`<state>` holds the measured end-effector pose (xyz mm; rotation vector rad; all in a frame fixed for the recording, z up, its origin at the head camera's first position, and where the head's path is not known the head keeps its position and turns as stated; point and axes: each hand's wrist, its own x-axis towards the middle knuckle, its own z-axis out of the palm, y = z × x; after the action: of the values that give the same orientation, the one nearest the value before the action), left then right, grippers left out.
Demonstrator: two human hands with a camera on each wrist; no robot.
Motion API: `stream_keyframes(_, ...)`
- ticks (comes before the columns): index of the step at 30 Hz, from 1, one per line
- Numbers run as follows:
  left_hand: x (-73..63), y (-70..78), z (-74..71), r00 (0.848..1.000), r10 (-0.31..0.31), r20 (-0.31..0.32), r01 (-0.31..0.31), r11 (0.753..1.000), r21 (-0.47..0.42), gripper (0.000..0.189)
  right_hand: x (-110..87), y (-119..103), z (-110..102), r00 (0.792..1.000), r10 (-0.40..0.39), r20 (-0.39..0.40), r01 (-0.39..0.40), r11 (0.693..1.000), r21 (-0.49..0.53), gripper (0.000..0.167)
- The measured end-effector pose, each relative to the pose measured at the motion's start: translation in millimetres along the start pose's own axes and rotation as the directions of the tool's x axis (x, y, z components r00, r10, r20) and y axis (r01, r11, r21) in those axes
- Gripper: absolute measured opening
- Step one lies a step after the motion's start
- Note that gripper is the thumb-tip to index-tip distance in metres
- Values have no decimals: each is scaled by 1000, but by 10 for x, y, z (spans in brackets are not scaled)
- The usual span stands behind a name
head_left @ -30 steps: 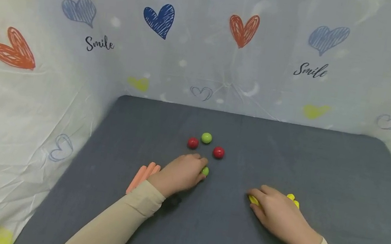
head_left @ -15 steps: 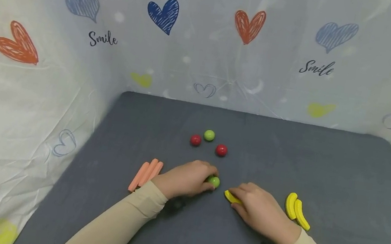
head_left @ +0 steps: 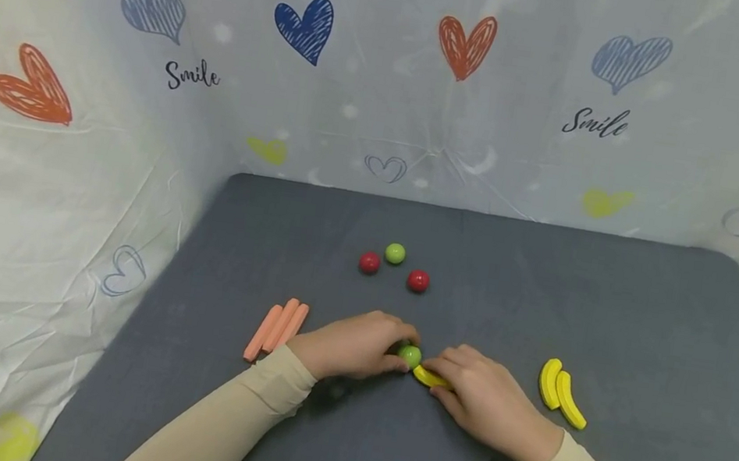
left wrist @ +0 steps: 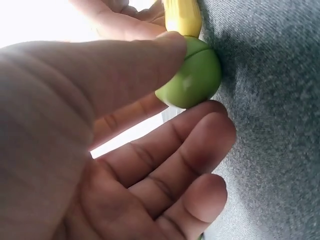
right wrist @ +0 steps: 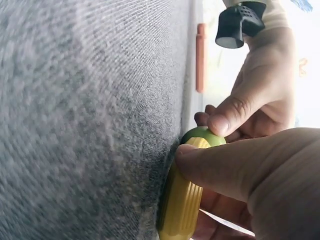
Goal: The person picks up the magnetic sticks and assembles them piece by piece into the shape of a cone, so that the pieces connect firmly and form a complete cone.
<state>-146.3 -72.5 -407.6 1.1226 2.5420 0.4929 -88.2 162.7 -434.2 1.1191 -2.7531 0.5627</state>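
Between thumb and fingers, my left hand [head_left: 353,345] pinches a glossy green ball [head_left: 408,356] on the grey surface. A thin groove runs across this ball [left wrist: 200,77] in the left wrist view. My right hand [head_left: 494,402] grips a yellow toy banana [head_left: 427,376], its thumb along the ridged side of the toy banana [right wrist: 181,202]. The banana's end touches the ball, or nearly so, in both wrist views. Two more yellow toy bananas [head_left: 550,383] lie side by side right of my right hand. The fingers cover part of the ball and banana.
Beyond the hands lie two red balls [head_left: 370,263] and another green ball [head_left: 395,253]. Several salmon-orange sticks [head_left: 263,332] lie together behind the left wrist. A white curtain [head_left: 359,103] with printed hearts borders the grey table [head_left: 647,325] at the back and sides.
My left hand has brought the green ball rightward and nearer. My right hand has carried the toy banana leftward, away from the other two, up to the ball.
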Motion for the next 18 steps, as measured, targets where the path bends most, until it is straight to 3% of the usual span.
stream_keyframes(10, -9, 16, -32, 997, -9, 79, 14, 999, -51, 29, -26, 44, -9, 1000, -14, 8, 14, 1000, 3, 25)
stream_keyframes(18, -1, -1, 0, 998, 20, 63, -15, 997, -80, 29, -22, 34, -5, 1000, -23, 8, 23, 1000, 13, 26)
